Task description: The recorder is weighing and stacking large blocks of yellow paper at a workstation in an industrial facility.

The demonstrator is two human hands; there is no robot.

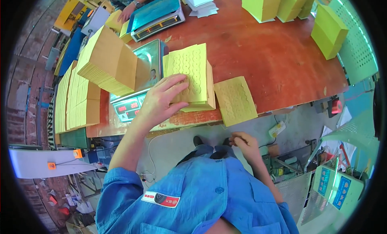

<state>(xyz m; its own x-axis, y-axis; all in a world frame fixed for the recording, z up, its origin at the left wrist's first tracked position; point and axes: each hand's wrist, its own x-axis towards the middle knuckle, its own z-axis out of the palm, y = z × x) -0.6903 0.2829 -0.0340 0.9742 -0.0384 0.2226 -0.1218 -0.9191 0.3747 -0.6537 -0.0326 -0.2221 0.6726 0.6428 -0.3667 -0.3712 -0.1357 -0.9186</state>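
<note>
My left hand [163,98] lies on a stack of yellow paper sheets [190,67], its fingers spread over the top sheet, which carries rows of embossed round scalloped shapes. The stack stands near the front edge of the red-brown table [278,69]. To its right, another sheet of the same kind [237,101] lies partly over the table edge. My right hand [245,144] hangs below the edge in front of my body, fingers curled in, with nothing visible in them. Left of the stack is a digital scale [128,109] with a lit red display, bearing a tall block of paper [109,59].
More paper blocks [78,101] stand at the left. A second scale [157,17] is at the back, beside another person's hand [127,12]. Paper blocks [262,6] line the far side, and one [328,30] stands far right by a perforated green panel [356,36]. A power strip [277,129] lies below.
</note>
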